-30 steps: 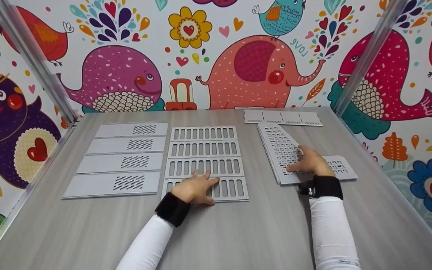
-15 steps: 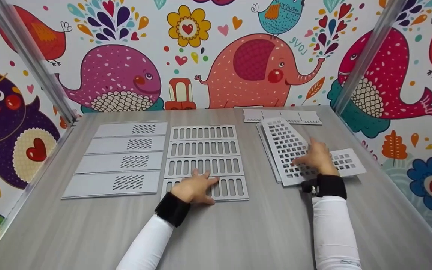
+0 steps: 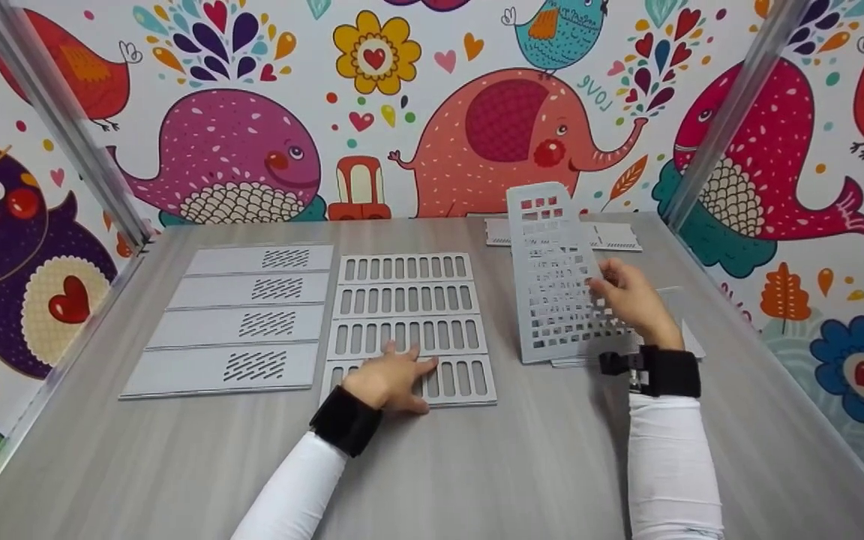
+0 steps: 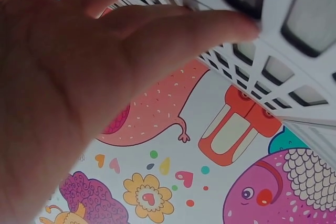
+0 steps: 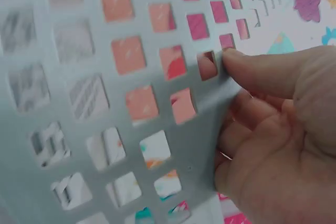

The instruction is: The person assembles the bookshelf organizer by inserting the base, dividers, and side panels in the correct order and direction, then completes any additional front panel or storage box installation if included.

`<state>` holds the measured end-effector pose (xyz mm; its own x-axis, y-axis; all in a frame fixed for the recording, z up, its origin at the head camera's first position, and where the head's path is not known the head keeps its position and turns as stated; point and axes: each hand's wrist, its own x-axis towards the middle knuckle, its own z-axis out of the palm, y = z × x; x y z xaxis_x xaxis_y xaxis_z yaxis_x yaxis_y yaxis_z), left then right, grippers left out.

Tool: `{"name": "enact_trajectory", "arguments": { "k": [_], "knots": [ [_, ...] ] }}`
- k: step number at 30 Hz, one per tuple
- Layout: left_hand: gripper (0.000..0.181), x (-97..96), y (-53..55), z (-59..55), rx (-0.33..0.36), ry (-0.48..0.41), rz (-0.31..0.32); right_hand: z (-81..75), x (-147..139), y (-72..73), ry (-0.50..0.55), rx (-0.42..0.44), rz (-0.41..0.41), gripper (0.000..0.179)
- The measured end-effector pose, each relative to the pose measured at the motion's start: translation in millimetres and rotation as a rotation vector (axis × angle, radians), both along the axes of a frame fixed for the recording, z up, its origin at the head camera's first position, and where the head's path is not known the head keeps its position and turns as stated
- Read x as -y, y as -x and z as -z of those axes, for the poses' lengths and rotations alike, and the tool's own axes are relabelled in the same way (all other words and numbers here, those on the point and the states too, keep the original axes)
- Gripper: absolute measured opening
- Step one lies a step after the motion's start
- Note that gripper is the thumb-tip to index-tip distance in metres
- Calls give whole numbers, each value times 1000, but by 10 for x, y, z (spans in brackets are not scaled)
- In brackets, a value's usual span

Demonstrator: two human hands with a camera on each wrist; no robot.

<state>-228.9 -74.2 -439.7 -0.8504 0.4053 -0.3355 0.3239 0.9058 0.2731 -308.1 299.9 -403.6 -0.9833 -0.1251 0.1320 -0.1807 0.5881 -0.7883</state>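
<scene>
Facing desk [image 3: 507, 465], you rest left grip [image 3: 388, 379], fingers spread, on slotted panels [image 3: 406, 316]; perforated panel [image 5: 198, 137] tilts up, long axis rising, mostly left of right grip [image 3: 638, 304], nearer hand, thumb and fingers pinching edge.

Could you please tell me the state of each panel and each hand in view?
Square-holed panel: lifted, tilted upward
Right hand: pinching that panel's edge
Left hand: fingers spread, resting on the nearest slotted panels
Slotted panels: lying flat, four rows
Slit panels: lying flat, four rows
Back panel: lying flat, partly hidden
Lower right panel: on the table, mostly hidden
</scene>
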Motion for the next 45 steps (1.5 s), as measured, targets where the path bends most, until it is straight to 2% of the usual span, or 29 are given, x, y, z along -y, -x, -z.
{"name": "enact_trajectory", "arguments": {
  "k": [4,7,9,11,13,14,17,20,24,29,32,36,41,45],
  "knots": [
    [77,-12,59,-26,23,-5,20,-41,163,83,105,-81,-8,19],
    [77,-32,169,-93,35,-11,20,-29,291,274,140,-164,5,19],
    [83,-52,273,-147,18,-6,-24,-5,367,445,128,-219,20,18],
    [92,-73,389,-176,-16,3,-100,21,431,622,92,-249,38,16],
    [100,-93,494,-167,-44,34,-171,50,470,775,45,-252,56,15],
    [104,-101,535,-152,-34,45,-212,62,478,842,24,-244,61,15],
    [108,-125,632,-82,-4,72,-255,92,479,1004,5,-212,76,18],
    [109,-159,698,-35,18,65,-252,76,448,1124,39,-220,113,22],
    [111,-214,735,-11,13,61,-252,25,441,1249,80,-250,153,18],
    [111,-295,729,-8,4,61,-257,8,503,1387,47,-250,102,14],
    [110,-355,715,-14,-6,49,-255,22,545,1465,35,-284,74,17],
    [110,-434,730,-23,-8,46,-250,55,543,1561,11,-313,95,17],
    [110,-457,739,3,-5,41,-255,103,476,1650,-9,-267,117,15],
    [111,-410,748,6,-14,22,-269,82,439,1707,-17,-239,132,21]
  ]
}}
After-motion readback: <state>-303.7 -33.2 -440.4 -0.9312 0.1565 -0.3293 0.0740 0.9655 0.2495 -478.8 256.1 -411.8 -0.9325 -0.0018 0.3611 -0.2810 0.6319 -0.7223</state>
